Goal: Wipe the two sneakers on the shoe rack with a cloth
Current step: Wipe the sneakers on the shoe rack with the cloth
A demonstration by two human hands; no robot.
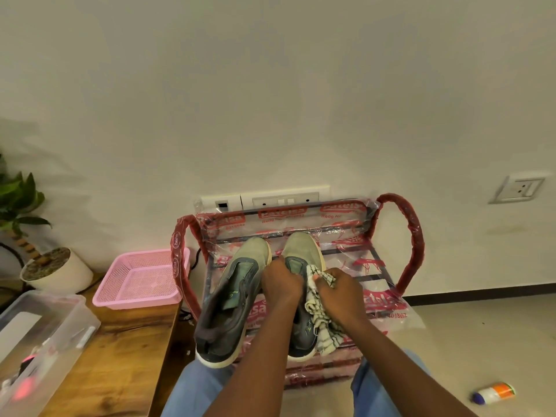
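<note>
We are gripping the right sneaker [302, 248] with our left hand [281, 281], while our right hand [341, 293] is clutching the cloth [320, 323] against its right side

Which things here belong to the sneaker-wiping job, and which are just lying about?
Job: grey-green left sneaker; grey-green right sneaker, gripped by left hand; white checked cloth in right hand; red plastic-wrapped shoe rack.
Lying about: pink plastic mesh basket; clear plastic box; green plant in white pot; orange-and-white bottle on floor.
</note>
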